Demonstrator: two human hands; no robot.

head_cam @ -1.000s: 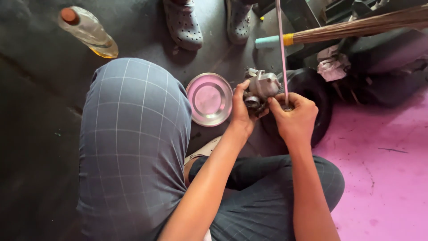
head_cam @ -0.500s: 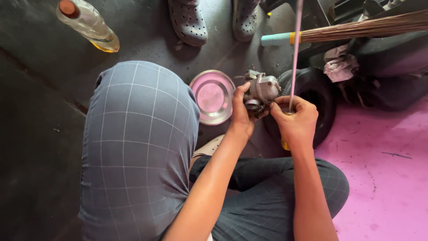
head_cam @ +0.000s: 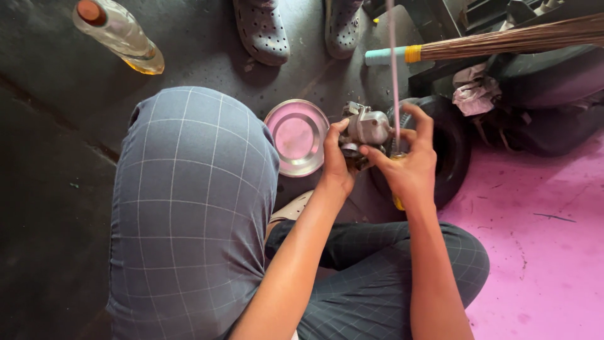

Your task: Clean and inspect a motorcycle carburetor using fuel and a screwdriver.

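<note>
A: Grey cast metal, dull and grimy: the engine part [head_cam: 368, 129] is lumpy, with small fittings sticking out. It sits above the floor, between both hands, just right of the steel bowl [head_cam: 297, 136].

B: Grip?

A: Left hand [head_cam: 336, 165] wraps the part's left side, fingers closed on it. Right hand [head_cam: 410, 165] is closed on a yellow-handled tool whose thin rod [head_cam: 394, 75] stands upright beside the part.

B: Progress?

A: Judged mid-work. The part is off any machine and in hand; the bowl looks empty, so no loose pieces are set aside yet. Whether the rod's tip is seated in the part, I cannot tell.

B: Surroundings?

A: Small tyre [head_cam: 453, 148] behind the hands, oil bottle [head_cam: 118, 34] well apart.
</note>
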